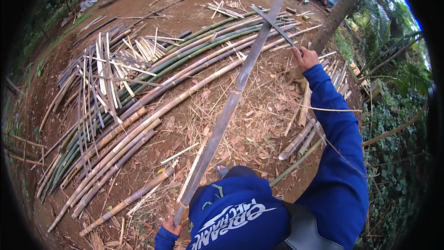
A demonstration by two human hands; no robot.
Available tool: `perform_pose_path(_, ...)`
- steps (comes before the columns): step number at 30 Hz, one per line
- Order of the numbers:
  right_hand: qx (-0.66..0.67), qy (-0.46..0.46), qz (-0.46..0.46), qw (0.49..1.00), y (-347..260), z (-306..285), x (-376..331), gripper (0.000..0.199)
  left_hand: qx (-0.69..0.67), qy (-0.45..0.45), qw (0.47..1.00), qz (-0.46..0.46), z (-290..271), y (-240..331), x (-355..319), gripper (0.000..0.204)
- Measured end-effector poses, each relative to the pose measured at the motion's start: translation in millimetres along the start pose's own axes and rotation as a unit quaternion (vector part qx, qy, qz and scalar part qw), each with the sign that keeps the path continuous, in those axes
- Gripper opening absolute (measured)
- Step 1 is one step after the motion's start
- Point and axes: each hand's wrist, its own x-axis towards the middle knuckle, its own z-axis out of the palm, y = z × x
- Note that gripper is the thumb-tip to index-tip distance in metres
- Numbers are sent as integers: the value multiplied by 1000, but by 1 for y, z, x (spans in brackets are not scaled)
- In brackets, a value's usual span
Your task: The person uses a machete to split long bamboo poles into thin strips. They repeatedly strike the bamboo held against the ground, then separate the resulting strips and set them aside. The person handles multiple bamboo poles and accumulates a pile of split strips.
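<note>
A long greyish split bamboo slat slants from beside my body at the lower left up to the far top, one node ring near its middle. Its near end is in my left hand, whose fingers wrap round it. Stretched out at the upper right, my right hand is closed on the dark handle of a machete. The machete's blade crosses the slat close to the far end; whether its edge bites into the slat I cannot tell. A pale strip runs along the slat's left edge low down.
Many bamboo poles lie in a long row across the left, with loose split slats heaped on them. Cut bamboo pieces lie at the right near a leaning tree trunk. Dry leaves and shavings cover the soil. People sit far back.
</note>
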Motion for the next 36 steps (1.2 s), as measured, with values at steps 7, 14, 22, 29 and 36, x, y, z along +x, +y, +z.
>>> perform_pose_path(7,-42,-77,-186,979,-61,-18,-30,43,-17,-15,1000,-2,7,13,17,32)
perform_pose_path(14,-104,-85,-222,966,-73,-13,-48,35,-31,-28,999,-4,11,23,33,29)
perform_pose_path(22,-14,-7,-124,992,-106,-8,-58,27,-52,-24,998,29,22,26,39,28)
perform_pose_path(29,-42,23,-114,992,-87,-13,-48,25,-40,-21,998,37,26,12,32,34)
perform_pose_path(36,-76,102,-61,990,-26,-13,0,22,-39,-4,999,30,20,9,27,28)
